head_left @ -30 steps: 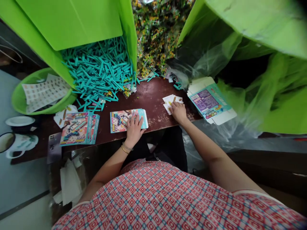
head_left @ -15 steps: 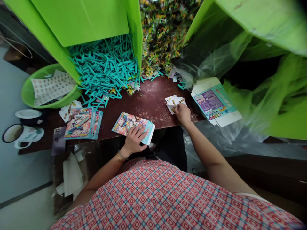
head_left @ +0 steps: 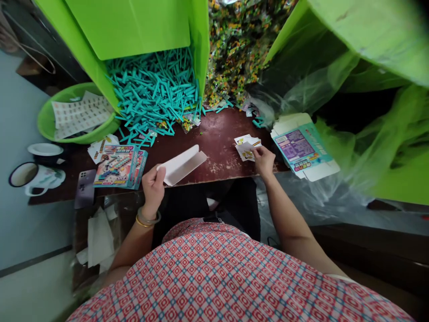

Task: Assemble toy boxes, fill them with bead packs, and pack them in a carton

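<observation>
My left hand (head_left: pixel 153 182) grips a flat folded carton (head_left: pixel 182 164) by its near end and holds it tilted above the dark brown table (head_left: pixel 217 138), white inner side up. My right hand (head_left: pixel 263 159) rests on a small pile of printed cards (head_left: pixel 246 147) at the table's right part, with the fingers pinching the top card. A stack of flat printed cartons (head_left: pixel 119 166) lies to the left of my left hand. Another stack of flat cartons (head_left: pixel 301 150) lies to the right of my right hand.
A green bin spills teal plastic sticks (head_left: pixel 156 91) onto the back of the table. Bags of small coloured pieces (head_left: pixel 239 49) fill the back middle. A green basin (head_left: pixel 75 114) with sheets, a phone (head_left: pixel 84 194) and a mug (head_left: pixel 35 176) stand at the left.
My left hand pulled the carton off the table edge, lifted it and turned it over, white side up. My right hand stayed on the card pile and curled onto the top card.
</observation>
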Demonstrator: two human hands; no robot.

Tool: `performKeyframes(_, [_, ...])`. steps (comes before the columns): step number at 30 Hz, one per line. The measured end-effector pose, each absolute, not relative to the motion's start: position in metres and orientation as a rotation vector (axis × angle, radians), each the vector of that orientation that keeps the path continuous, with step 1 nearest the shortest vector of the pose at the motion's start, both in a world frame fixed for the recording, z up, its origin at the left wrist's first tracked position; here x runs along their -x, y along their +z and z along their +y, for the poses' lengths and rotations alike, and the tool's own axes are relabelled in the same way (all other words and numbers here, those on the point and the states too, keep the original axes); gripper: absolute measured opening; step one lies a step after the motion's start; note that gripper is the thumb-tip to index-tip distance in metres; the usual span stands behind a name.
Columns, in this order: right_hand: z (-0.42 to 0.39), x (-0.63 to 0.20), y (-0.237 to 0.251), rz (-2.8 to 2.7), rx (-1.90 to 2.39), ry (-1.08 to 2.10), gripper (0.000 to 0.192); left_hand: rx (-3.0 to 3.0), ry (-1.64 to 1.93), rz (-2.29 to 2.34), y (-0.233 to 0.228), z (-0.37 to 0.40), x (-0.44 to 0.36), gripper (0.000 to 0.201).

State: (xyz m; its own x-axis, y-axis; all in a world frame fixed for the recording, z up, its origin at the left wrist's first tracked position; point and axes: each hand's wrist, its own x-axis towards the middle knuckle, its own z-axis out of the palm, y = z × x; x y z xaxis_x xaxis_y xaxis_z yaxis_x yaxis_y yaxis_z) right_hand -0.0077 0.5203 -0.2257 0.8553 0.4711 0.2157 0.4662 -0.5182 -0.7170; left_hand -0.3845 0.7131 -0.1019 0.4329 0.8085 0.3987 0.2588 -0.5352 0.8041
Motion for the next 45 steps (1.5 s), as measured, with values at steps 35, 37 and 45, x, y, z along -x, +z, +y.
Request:
performKeyframes(35, [0.693, -0.093, -0.198, -1.017, 2.511, -0.023, 0.055, -2.43, 0.982, 0.609, -0.17, 0.687, 0.384, 0.025])
performKeyframes(37, [0.693, -0.083, -0.204, -1.072, 2.519, -0.037, 0.052, -2.481, 0.914, 0.645, -0.202, 0.677, 0.377, 0.026])
performKeyframes(45, [0.692, 0.027, -0.233, -1.775, 2.509, -0.064, 0.035, -2.445, 0.927, 0.741, -0.203, 0.703, 0.366, 0.028])
